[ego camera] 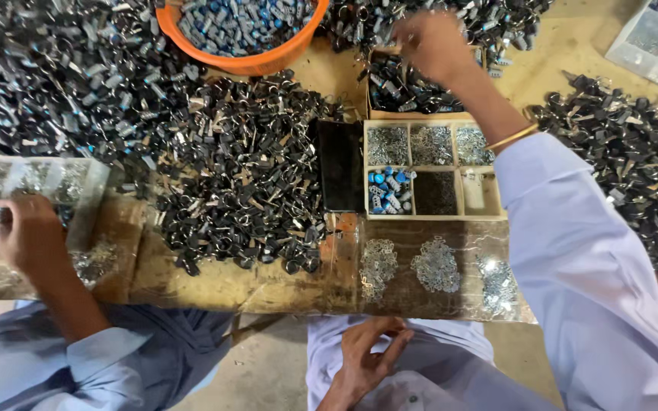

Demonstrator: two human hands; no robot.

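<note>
Across the workbench point(268, 285) in front of you spread heaps of small black and metal parts point(237, 183), with an orange tub point(249, 61) of grey and blue pieces at the far edge. Just right of the central heap sits a wooden tray point(434, 217) divided into compartments of tiny fittings. Your right hand point(429, 44) reaches over a small box of black parts point(409, 93) beyond the tray; it is blurred, so I cannot tell its grip. Your left hand point(367, 361) rests in your lap, fingers loosely curled, holding nothing visible. A co-worker's hand point(30, 237) works at far left.
</note>
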